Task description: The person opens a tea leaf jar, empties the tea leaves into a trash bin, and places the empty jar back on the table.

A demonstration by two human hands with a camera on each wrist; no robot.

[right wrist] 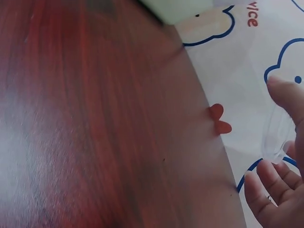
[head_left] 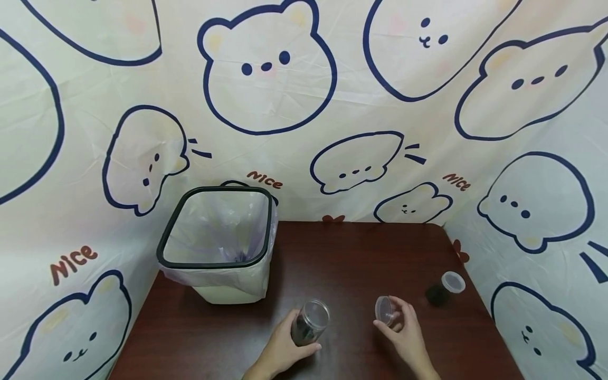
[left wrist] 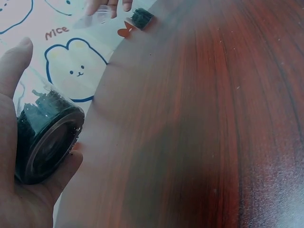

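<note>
My left hand (head_left: 279, 348) grips a clear cylindrical jar (head_left: 307, 326), its fingers and thumb wrapped round the side. Dark, shredded-looking stuff lies in the lower part of this jar (left wrist: 50, 133), which is tilted with its round base toward the left wrist camera. The jar's top appears uncovered, though its rim is small in the head view. To the right, my right hand (head_left: 409, 335) pinches a clear round plastic lid (head_left: 383, 310) by its edge above the table. The lid (right wrist: 278, 133) stands nearly on edge. Both hands are apart from each other.
A second small container (head_left: 438, 294) with dark contents and a translucent top stands near the table's right edge. At the back left is a pale bin (head_left: 223, 294) with a dark rim and a plastic liner. Printed cloth (head_left: 294, 153) hangs around the brown table (head_left: 351, 253).
</note>
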